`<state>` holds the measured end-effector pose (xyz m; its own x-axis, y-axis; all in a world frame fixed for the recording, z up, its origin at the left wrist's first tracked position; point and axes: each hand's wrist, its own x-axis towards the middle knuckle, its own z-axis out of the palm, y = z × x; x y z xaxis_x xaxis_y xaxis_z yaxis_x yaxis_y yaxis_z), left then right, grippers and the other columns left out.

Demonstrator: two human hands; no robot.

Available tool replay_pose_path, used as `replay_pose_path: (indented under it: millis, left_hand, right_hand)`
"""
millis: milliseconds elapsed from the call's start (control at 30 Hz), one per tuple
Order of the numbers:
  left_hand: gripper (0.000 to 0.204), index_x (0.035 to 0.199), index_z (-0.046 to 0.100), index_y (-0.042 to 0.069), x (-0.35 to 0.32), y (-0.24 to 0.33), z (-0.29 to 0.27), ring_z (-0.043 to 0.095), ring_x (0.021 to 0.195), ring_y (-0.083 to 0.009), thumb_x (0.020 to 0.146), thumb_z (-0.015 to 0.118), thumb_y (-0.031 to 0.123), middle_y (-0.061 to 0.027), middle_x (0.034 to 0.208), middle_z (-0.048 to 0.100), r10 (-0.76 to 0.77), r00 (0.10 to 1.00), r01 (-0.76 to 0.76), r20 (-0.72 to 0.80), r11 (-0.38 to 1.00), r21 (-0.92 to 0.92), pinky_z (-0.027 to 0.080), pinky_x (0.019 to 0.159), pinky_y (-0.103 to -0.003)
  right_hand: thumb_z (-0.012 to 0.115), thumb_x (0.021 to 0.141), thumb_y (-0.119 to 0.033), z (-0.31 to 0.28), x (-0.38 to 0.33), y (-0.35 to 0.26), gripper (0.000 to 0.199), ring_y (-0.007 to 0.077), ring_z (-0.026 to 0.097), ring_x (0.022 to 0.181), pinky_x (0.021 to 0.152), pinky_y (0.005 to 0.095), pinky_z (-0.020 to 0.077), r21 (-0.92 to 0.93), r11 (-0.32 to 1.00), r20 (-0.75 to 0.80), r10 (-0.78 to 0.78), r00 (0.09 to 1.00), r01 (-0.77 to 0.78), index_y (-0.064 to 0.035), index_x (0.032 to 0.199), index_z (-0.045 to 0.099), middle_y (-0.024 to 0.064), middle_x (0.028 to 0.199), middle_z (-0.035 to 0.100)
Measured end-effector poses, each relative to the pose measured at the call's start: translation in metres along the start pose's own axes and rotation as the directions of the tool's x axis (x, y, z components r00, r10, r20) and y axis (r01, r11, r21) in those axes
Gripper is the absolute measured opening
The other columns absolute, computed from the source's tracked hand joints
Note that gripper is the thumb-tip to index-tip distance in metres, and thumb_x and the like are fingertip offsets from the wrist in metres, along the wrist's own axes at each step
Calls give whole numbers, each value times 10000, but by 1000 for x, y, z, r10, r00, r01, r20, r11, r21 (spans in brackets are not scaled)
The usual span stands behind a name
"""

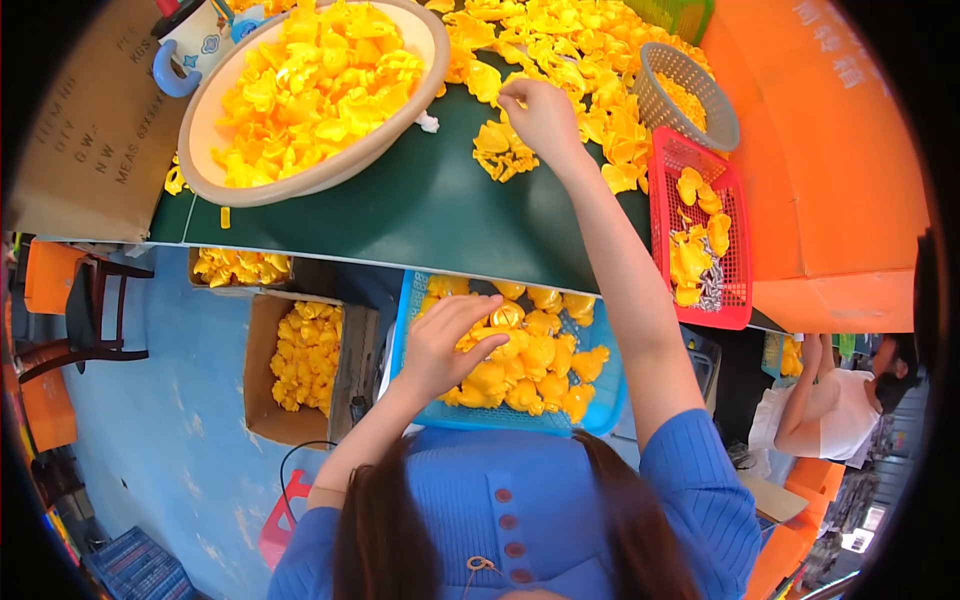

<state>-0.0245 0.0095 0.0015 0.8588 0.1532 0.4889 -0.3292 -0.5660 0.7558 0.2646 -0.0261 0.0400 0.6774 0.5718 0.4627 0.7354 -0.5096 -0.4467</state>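
My left hand (437, 345) hovers over a blue plastic basket (607, 392) heaped with rounded yellow plastic parts (535, 355). Its fingers and thumb are spread apart, and a round yellow piece (507, 315) lies just past the fingertips; whether they touch it, I cannot tell. Stretched over the dark green table (420, 220), my right hand (541, 118) has its thumb and fingers pinched together beside a spread of yellow shell pieces (570, 45). Anything in that pinch is too small or hidden to make out. A few yellow pieces (503, 150) lie under that wrist.
A big beige basin (330, 185) of yellow pieces stands at left. On the right are a red basket (742, 240) with yellow pieces and small metal parts, and a grey round basket (728, 130). Below the table sits a cardboard box (262, 370) of yellow parts. Another person (835, 410) sits far right.
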Motion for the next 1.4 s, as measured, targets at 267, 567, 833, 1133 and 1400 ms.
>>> replay_pose_path:
  millis: [267, 567, 833, 1133, 1400]
  left_hand:
    - [283, 998, 628, 22, -4, -7, -15, 615, 851, -282, 723, 686, 58, -113, 948, 651, -84, 993, 84, -85, 996, -10, 476, 748, -334]
    - [415, 1245, 445, 39, 8, -7, -15, 558, 1024, -213, 872, 567, 174, -152, 1176, 530, -498, 867, 319, -25, 592, -740, 481, 859, -317]
    - [566, 1384, 255, 72, 21, -16, -3, 538, 1071, -192, 909, 517, 234, -154, 1274, 457, -518, 855, 215, 29, 302, -929, 470, 884, -318]
    - [502, 1330, 326, 56, 14, 4, -10, 562, 843, -129, 960, 319, 395, -178, 1271, 461, -622, 768, 360, 152, 223, -906, 532, 754, -292]
    - [567, 1322, 328, 70, 1, 0, -25, 546, 890, -136, 950, 236, 488, -170, 1263, 473, -527, 833, 290, 169, 157, -944, 518, 664, -285]
  right_hand:
    - [648, 752, -244, 57, 80, 5, 283, 300, 597, 908, 773, 375, 475, -204, 978, 1, 32, 999, -32, -57, 964, 655, 120, 986, 638]
    - [647, 812, -206, -25, -18, -48, 177, 130, 492, 711, 653, 259, 392, 712, 694, -113, 256, 960, -102, -38, 822, 594, 2, 814, 578]
    - [705, 653, -43, -41, -161, -100, 168, 248, 559, 815, 702, 336, 456, 281, 883, 26, -399, 916, 377, -44, 784, 601, 63, 917, 601]
    - [665, 728, -106, -7, -86, -29, 96, 265, 579, 815, 708, 345, 465, -61, 995, 2, -81, 997, 81, -46, 802, 655, 84, 837, 597]
    - [663, 703, -80, 3, -93, -10, 72, 254, 568, 807, 709, 352, 463, -139, 964, 87, -217, 972, 228, -46, 767, 667, 75, 826, 592]
